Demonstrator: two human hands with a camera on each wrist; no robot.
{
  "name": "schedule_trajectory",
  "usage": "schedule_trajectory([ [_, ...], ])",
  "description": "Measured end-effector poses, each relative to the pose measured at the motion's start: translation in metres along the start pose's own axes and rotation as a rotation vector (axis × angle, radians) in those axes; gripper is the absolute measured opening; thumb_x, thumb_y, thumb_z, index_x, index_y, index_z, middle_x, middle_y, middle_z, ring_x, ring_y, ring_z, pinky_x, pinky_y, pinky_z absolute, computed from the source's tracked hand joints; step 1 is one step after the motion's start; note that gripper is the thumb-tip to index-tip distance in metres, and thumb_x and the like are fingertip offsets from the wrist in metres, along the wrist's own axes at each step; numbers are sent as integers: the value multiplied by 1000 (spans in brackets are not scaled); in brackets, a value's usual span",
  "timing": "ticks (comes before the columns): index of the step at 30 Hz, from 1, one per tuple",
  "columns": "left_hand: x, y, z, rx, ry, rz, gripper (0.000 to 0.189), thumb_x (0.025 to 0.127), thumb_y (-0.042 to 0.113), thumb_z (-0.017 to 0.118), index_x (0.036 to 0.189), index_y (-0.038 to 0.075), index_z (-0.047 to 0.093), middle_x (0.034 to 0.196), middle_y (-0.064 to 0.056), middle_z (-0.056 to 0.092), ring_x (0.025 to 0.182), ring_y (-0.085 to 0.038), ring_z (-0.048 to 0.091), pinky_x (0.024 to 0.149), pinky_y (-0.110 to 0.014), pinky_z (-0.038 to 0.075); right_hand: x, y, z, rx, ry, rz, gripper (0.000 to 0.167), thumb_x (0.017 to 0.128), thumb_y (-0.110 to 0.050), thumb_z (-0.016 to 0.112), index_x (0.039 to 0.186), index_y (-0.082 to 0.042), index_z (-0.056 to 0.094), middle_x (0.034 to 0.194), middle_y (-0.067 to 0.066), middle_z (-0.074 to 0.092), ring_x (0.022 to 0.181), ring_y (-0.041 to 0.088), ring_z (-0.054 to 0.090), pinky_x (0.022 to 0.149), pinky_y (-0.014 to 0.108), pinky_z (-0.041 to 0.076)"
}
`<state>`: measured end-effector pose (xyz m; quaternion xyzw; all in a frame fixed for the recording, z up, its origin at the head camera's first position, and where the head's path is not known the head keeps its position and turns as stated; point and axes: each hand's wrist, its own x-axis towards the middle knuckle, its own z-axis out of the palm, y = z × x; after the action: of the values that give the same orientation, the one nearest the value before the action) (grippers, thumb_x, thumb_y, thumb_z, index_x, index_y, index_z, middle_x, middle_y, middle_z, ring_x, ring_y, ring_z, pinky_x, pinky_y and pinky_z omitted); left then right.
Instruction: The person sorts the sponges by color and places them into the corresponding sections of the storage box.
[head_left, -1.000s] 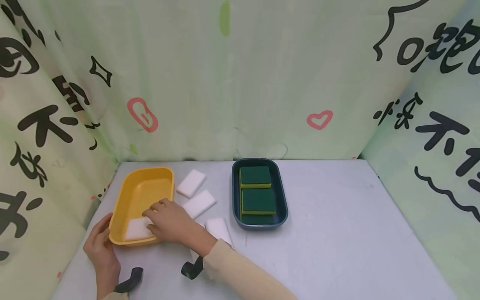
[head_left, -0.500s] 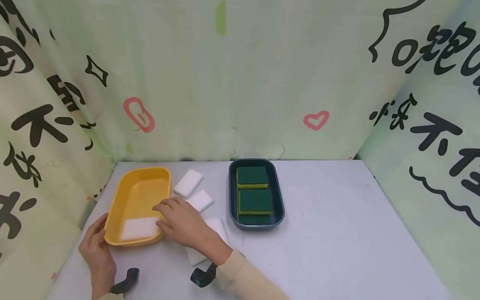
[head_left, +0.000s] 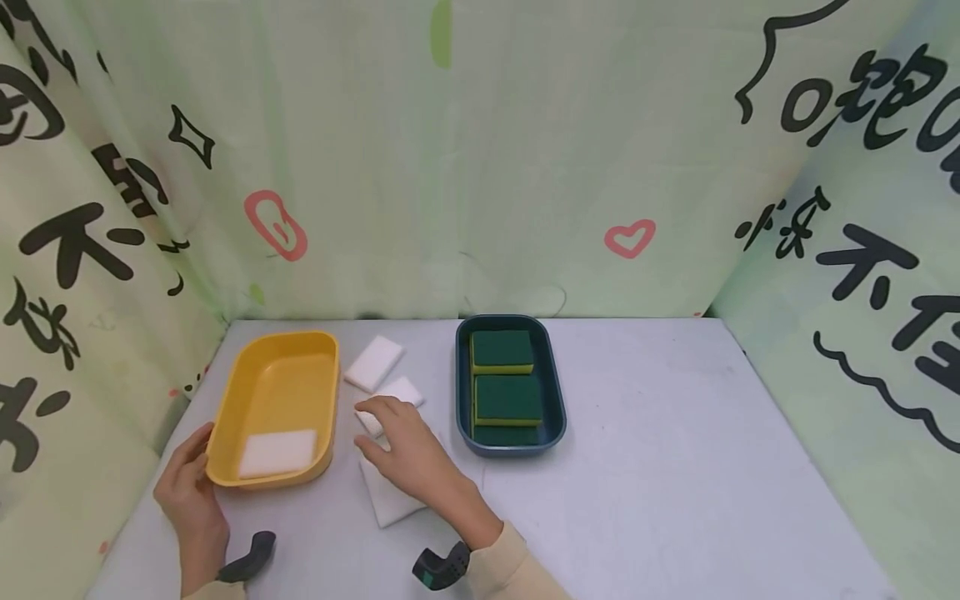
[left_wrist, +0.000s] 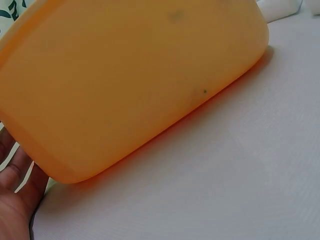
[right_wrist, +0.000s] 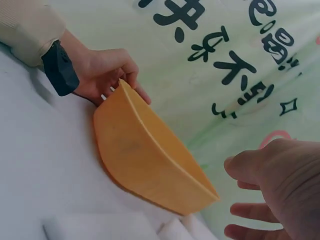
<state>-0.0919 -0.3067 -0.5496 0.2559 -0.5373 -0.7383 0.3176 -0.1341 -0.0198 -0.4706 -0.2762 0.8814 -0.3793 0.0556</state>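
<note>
In the head view, my left hand (head_left: 191, 504) holds the near-left corner of a yellow plastic tray (head_left: 288, 379). The right wrist view shows its thumb hooked over the tray's rim. One white sponge (head_left: 277, 454) lies flat at the tray's near end. My right hand (head_left: 420, 454) hovers right of the tray with fingers spread and nothing in them. Under and around it several white sponges lie on the table: one at the back (head_left: 375, 363), another (head_left: 405, 390) partly covered by the fingers, and more white pieces (head_left: 390, 500) below the palm, partly hidden.
A dark blue tray (head_left: 557, 408) stands to the right, with green-and-yellow scouring sponges (head_left: 502, 350) stacked in it. A pale table (head_left: 675, 467) spreads out beyond it, and a printed curtain (head_left: 525, 167) encloses the back and sides.
My right hand has let go of the white sponge in the yellow tray and moved right, over the loose sponges. The left hand stays at the tray's corner.
</note>
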Motion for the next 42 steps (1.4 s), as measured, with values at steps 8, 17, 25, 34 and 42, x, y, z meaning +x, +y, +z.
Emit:
schedule_trajectory([
  [8, 2, -2, 0, 16, 6, 7, 44, 101, 1, 38, 132, -5, 68, 121, 3, 75, 115, -11, 65, 91, -9, 55, -24, 18, 1, 88, 76, 89, 43, 105, -27, 61, 146, -14, 56, 152, 4, 56, 138, 26, 53, 115, 44, 49],
  [17, 2, 0, 0, 14, 6, 13, 43, 101, 1, 38, 132, -4, 69, 121, 3, 75, 113, -11, 65, 89, -8, 55, -45, 31, 9, 85, 165, 221, 44, 105, -27, 61, 145, -10, 57, 152, 12, 55, 145, 31, 47, 119, 55, 44],
  [25, 2, 0, 2, -30, -2, 10, 43, 100, -1, 38, 129, -5, 70, 116, 3, 76, 111, -12, 67, 89, -10, 56, -55, 35, 16, 32, 215, 320, 47, 102, -24, 66, 144, -4, 57, 150, 19, 56, 140, 40, 51, 114, 60, 47],
  [34, 1, 1, 2, 3, 12, 12, 43, 101, 1, 39, 129, -3, 71, 121, 1, 76, 113, -11, 66, 90, -9, 55, -59, 38, 21, -12, 229, 393, 62, 97, -25, 74, 146, 4, 50, 144, 27, 57, 134, 45, 52, 112, 60, 46],
  [42, 0, 1, 2, -39, 14, 11, 42, 100, -2, 39, 129, -7, 70, 115, 3, 77, 111, -12, 67, 89, -10, 57, -59, 38, 22, 13, 237, 405, 64, 93, -23, 78, 145, 4, 51, 141, 27, 59, 131, 44, 55, 108, 60, 49],
])
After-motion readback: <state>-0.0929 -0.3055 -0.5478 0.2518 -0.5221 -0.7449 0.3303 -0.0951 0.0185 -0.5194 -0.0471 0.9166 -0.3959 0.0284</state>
